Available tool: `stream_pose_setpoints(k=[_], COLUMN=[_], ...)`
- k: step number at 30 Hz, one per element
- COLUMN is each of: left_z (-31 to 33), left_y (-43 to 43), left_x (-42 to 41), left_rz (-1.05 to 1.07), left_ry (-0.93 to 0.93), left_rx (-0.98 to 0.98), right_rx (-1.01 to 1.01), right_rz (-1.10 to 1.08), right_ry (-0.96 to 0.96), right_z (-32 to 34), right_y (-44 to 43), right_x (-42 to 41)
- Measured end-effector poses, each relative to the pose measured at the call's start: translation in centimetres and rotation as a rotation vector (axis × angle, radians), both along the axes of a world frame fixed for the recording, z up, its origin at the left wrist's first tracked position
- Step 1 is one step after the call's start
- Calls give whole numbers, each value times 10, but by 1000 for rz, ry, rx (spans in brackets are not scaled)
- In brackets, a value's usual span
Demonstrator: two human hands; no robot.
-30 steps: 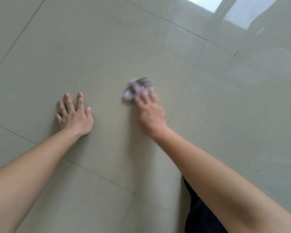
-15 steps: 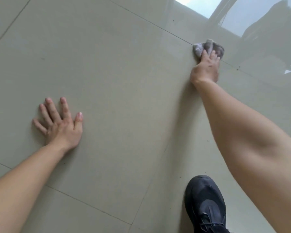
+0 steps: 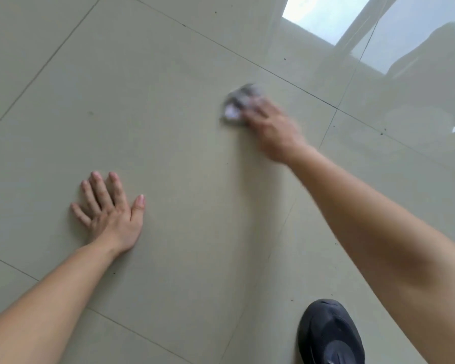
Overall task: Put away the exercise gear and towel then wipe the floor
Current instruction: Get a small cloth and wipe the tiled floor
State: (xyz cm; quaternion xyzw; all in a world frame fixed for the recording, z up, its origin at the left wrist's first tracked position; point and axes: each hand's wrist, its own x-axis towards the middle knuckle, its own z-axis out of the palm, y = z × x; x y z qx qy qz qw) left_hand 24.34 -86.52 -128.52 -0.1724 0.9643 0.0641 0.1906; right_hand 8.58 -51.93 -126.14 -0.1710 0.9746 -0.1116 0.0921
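A crumpled grey and white cloth [image 3: 235,106] lies pressed against the glossy beige floor tiles [image 3: 168,114] in the upper middle. My right hand [image 3: 273,130], blurred by motion, rests on the cloth and grips its near side. My left hand [image 3: 111,214] lies flat on the tile at the lower left, fingers spread, holding nothing. The two hands are well apart.
A black shoe [image 3: 329,334] stands on the floor at the bottom right, under my right forearm. Dark grout lines cross the tiles. A bright window reflection [image 3: 323,17] shines on the floor at the top right. Small dark specks dot the tiles.
My right hand swept the cloth out to the far right, then back left and nearer to me. My left hand stayed flat on the floor.
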Motion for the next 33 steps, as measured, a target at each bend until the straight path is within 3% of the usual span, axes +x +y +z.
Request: stream_pose_setpoints(k=[3, 5, 7, 10, 13, 16, 19, 22, 25, 30, 33], left_z=[1, 1, 3, 5, 7, 5, 6, 10, 13, 0, -9], left_y=[1, 2, 1, 2, 3, 2, 2, -2, -25, -78, -80], left_x=[-1, -1, -1, -1, -2, -1, -2, -2, -3, -16, -15], left_rz=[7, -3, 0, -5, 10, 11, 22, 9, 8, 195, 184], left_ry=[-14, -27, -34, -19, -13, 14, 32, 69, 304, 184, 229], left_rx=[-2, -5, -10, -5, 11, 15, 30, 61, 9, -89, -92], right_rx=[53, 85, 35, -61, -22, 2, -10, 52, 100, -9, -47], right_rz=[-829, -1027, -843, -253, 303, 488, 384, -23, -342, -644, -549], right_ry=[-101, -165, -130, -99, -151, -150, -108, -84, -132, -126, -68], right_z=[13, 14, 11, 11, 26, 23, 17, 21, 23, 14, 3], right_y=[47, 27, -26, -126, -192, -174, -105, -27, 17, -18, -99], right_x=[-33, -40, -36, -7, 47, 62, 46, 23, -2, -47, -42])
